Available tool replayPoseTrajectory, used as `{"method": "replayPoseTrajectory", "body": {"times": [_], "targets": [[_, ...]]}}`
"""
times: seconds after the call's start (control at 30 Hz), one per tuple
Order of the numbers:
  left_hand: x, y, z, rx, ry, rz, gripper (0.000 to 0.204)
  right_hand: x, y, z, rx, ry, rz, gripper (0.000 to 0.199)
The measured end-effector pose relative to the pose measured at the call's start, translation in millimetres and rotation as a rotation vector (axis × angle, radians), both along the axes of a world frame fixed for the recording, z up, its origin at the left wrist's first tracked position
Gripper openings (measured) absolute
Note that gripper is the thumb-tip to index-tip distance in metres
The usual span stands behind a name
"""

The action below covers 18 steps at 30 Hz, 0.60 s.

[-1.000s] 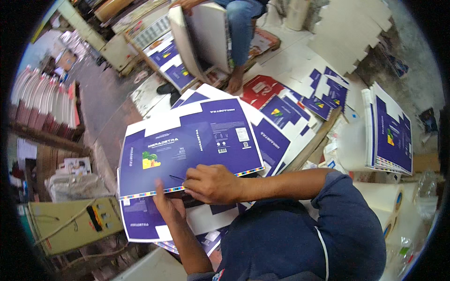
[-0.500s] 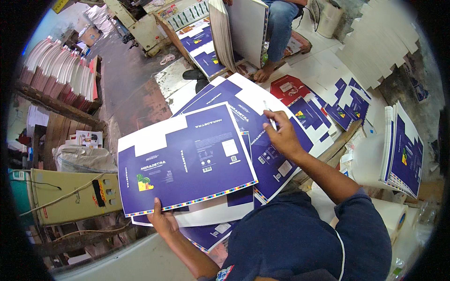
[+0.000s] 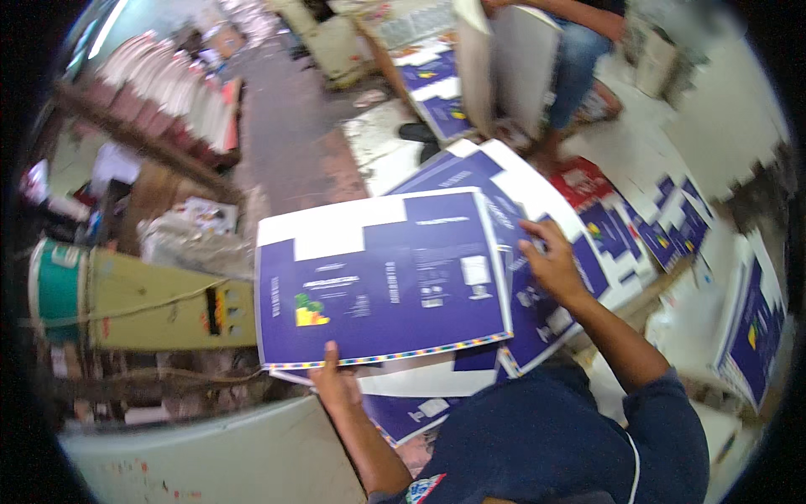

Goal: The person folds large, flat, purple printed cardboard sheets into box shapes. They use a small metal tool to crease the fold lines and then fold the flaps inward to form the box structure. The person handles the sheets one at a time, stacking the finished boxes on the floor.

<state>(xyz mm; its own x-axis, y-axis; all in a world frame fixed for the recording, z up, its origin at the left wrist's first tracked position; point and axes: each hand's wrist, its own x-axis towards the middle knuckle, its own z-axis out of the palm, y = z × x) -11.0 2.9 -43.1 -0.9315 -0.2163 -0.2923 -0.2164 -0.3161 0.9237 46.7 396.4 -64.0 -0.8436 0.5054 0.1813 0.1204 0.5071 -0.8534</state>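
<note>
Beneath the purple sheet [image 3: 378, 281], pinched at its near edge by the left hand [image 3: 337, 389], loose sheets [image 3: 445, 173] are fanned. Beside it, any hold by the right hand [image 3: 553, 263] cannot be told. From one-sided support, creasing is risked.

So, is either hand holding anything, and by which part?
The left hand holds a printed purple sheet by its lower edge, thumb on top, left of middle. Right hand: too blurred to tell.
</note>
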Motion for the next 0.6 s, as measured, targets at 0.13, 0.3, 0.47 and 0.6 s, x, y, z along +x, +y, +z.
{"method": "replayPoseTrajectory", "body": {"times": [0.13, 0.3, 0.47, 0.6], "targets": [[4.2, -1.6, -1.2, 0.058, 0.027, 0.044, 0.049, -1.4, -2.2, 2.8, -0.029, 0.008, 0.017, 0.034], [12.7, 7.2, 10.3, 0.109, 0.123, 0.032, 0.052, -2.5, -8.8, 7.1, -0.062, -0.031, 0.013, 0.035], [15.1, 5.0, 6.9, 0.134, 0.13, -0.001, 0.053, -7.0, -10.9, 11.3, -0.1, -0.016, 0.032, 0.034], [16.2, 29.4, 12.3, 0.234, 0.245, 0.121, 0.047, -11.9, -13.9, 13.8, -0.138, 0.051, 0.021, 0.034]]}}
